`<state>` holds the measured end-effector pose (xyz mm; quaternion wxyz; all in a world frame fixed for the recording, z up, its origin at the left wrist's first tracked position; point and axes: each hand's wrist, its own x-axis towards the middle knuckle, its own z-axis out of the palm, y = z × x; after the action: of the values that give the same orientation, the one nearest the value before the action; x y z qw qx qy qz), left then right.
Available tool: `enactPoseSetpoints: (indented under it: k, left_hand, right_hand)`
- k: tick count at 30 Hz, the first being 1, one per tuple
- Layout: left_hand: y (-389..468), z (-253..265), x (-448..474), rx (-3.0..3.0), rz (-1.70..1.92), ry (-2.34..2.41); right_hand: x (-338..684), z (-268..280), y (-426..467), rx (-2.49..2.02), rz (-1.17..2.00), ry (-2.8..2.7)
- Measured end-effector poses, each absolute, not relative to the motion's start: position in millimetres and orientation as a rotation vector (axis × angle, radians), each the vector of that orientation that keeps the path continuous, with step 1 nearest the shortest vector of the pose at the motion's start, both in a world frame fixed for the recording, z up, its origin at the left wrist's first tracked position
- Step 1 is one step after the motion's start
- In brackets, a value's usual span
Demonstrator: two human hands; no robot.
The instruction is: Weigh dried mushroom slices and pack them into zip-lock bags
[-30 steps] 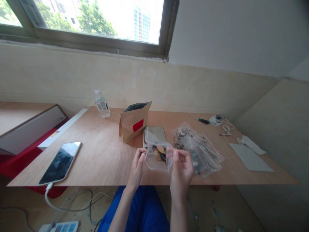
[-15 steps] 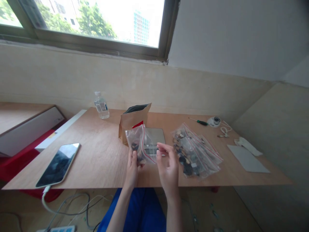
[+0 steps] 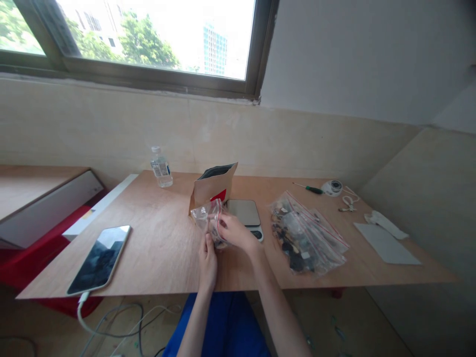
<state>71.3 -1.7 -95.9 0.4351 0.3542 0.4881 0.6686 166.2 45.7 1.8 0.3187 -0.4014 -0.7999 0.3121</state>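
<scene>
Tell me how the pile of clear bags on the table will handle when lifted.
The pile of clear bags would probably sag, since the film looks thin and crinkled. The bags may slide apart, as they overlap loosely. The dark pieces inside look lumpy, so they might shift.

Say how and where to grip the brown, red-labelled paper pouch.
I'd probably pinch the pouch at its upper right corner, coming from the right: it stands upright, open-topped, that corner raised and uncovered, while the clear plastic zip bag in the left hand overlaps its lower front.
</scene>
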Motion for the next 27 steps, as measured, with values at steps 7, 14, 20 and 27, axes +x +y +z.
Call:
enactPoseSetpoints:
  k: [7, 14, 20, 27]
  left_hand:
    - [0.0, -100.0, 67.9, 0.891, 1.611, 1.253]
    - [0.6, -100.2, 68.7, 0.857, 1.641, 1.196]
    - [-1.2, -96.7, 67.8, 0.821, 1.664, 1.155]
    - [2.5, -100.4, 66.5, 0.669, 1.711, 1.130]
  right_hand:
    - [168.8, -3.0, 49.2, -1.096, 0.990, -2.158]
    - [184.0, 3.9, 50.7, -1.072, 1.233, -2.211]
    - [182.7, 11.8, 49.6, -1.146, 1.075, -2.260]
    - [179.7, 18.0, 44.8, -1.127, 0.915, -1.996]
